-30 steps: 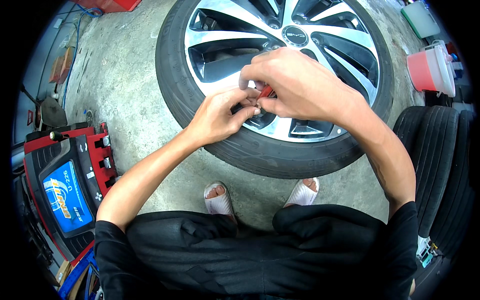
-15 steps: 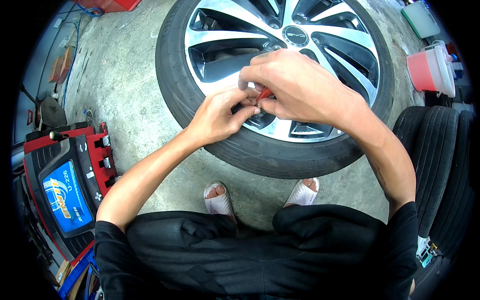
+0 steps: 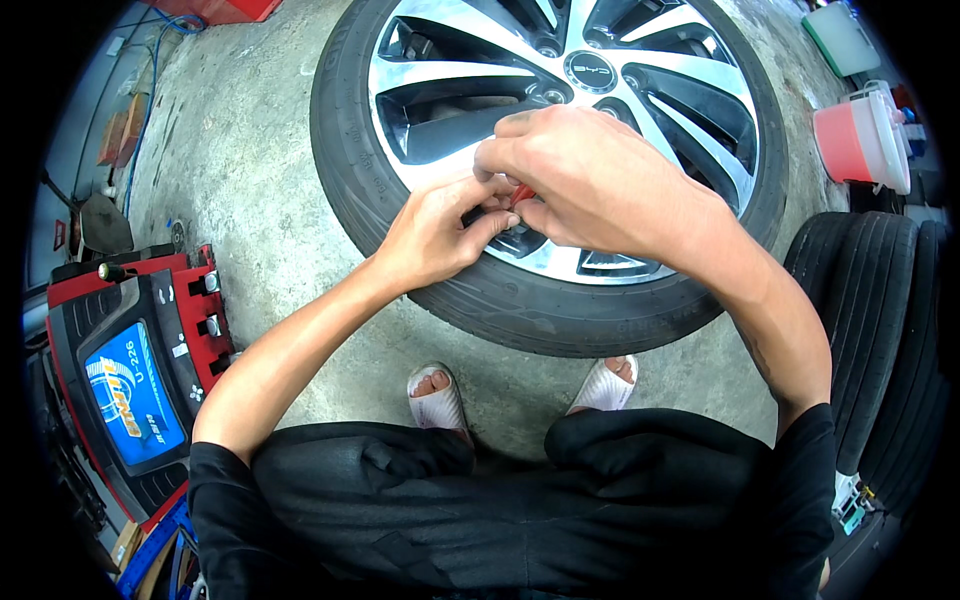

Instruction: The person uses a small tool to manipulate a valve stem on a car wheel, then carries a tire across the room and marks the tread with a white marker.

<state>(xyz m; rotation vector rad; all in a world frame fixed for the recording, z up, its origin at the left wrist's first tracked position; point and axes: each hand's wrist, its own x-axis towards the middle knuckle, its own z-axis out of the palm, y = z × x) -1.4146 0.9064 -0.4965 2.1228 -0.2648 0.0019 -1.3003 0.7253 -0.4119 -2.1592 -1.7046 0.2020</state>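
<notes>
A tire (image 3: 560, 315) on a silver-and-black alloy wheel (image 3: 655, 45) lies flat on the floor in front of me. Over the wheel's near lower-left part, my right hand (image 3: 595, 185) is bent round a small red tool (image 3: 520, 194), mostly hidden by my fingers. Just beside it, my left hand (image 3: 440, 225) pinches at the same spot, its thumb and fingertips touching or nearly touching the red tool; what lies between them is too small and covered to name. My fingertips sit low against the wheel, near its rim.
A red-and-black machine (image 3: 170, 300) stands at the left, with a blue hose (image 3: 150, 95) and bricks or blocks (image 3: 118, 135) behind. At the right are upright tires (image 3: 865, 340), a bucket of pink liquid (image 3: 840, 140) and a translucent container (image 3: 838, 38). My sandaled feet (image 3: 435, 395) rest below the wheel.
My right hand has shifted slightly down and to the left and turned a little about the red tool. My left hand stays in nearly the same place.
</notes>
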